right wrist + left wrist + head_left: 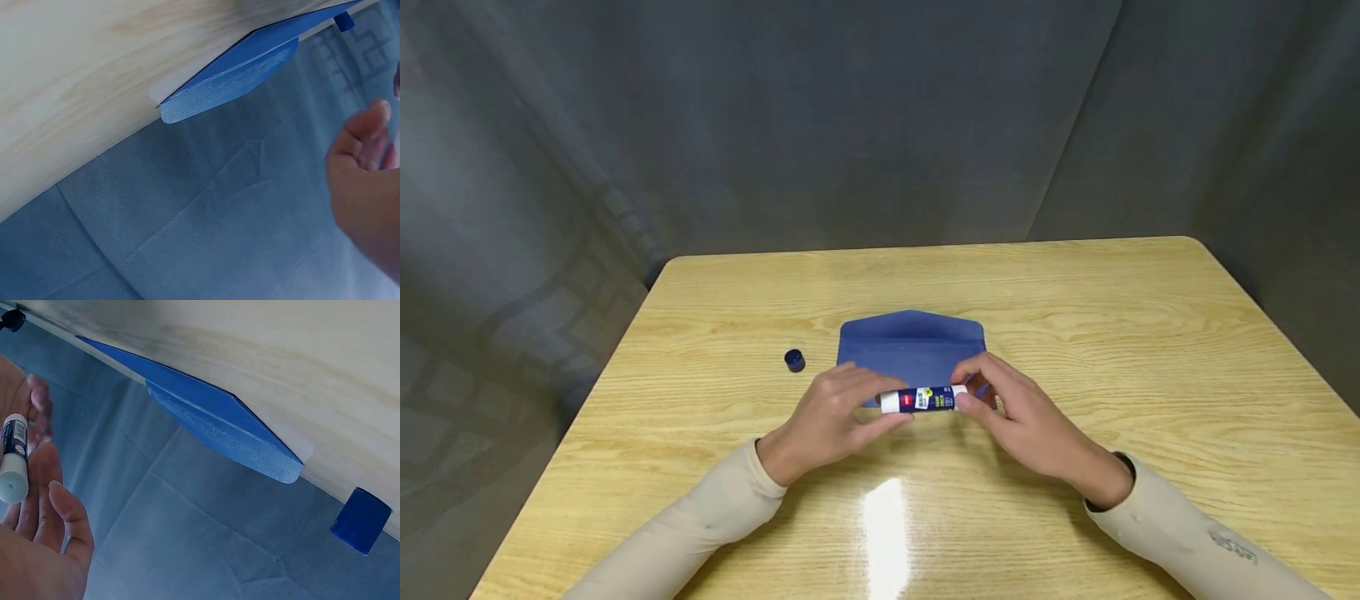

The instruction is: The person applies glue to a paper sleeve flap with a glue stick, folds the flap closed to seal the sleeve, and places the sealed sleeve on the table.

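Observation:
A glue stick [932, 399] with a dark blue label and white ends lies level between the two hands, above the table. My left hand [835, 414] grips its left end between thumb and fingers. At the other end, the thumb and fingers of my right hand [1030, 421] pinch the white base. In the left wrist view the glue stick [15, 447] shows a pale round end, uncapped. Below and behind the hands is a blue envelope [898, 357], its flap [912, 323] opened away from me. The right wrist view shows only part of the right hand [369, 181].
A dark blue cap [794, 360] stands on the wooden table [715, 317], left of the envelope. Something small and greenish shows behind the right hand, mostly hidden. Grey curtains [850, 125] hang beyond the table's far edge and at its sides.

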The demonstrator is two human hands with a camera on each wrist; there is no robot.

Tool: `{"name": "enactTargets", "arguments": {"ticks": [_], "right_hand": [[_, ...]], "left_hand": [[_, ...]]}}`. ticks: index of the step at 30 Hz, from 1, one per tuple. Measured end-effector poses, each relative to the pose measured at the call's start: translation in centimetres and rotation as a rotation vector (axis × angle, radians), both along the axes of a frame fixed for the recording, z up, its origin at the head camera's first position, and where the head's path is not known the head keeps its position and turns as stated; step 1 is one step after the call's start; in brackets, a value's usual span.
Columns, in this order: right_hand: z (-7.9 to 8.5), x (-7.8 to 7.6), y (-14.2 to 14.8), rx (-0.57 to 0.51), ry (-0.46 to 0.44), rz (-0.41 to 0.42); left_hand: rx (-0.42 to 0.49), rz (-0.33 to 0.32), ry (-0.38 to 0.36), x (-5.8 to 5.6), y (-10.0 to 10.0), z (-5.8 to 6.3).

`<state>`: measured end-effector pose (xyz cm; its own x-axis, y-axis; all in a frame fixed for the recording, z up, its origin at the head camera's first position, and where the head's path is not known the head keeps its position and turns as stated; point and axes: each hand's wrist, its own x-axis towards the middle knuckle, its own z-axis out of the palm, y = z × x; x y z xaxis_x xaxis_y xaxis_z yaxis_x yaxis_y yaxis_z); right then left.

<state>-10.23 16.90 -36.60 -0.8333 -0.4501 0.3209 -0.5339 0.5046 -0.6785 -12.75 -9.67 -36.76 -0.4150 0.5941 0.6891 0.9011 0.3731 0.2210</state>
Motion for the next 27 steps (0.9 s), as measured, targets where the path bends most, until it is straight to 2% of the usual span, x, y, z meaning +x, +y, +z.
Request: {"name": "enactTargets", "arguments": {"ticks": [6,13,27], "right_hand": [[-0.02,0.03,-0.07,-0.038,0.058,0.067],[0.03,0.15,-0.24,-0.017,0.089,0.019],[0.1,0.14,-0.3,-0.005,0.09,-0.046]], "left_hand": [[0.016,-0.003,-0.025,-0.04,-0.09,0.05],[0.02,0.0,-0.03,-0.05,-0.06,0.0],[0.025,-0.015,-0.029,-0.14,-0.1,-0.09]]}}
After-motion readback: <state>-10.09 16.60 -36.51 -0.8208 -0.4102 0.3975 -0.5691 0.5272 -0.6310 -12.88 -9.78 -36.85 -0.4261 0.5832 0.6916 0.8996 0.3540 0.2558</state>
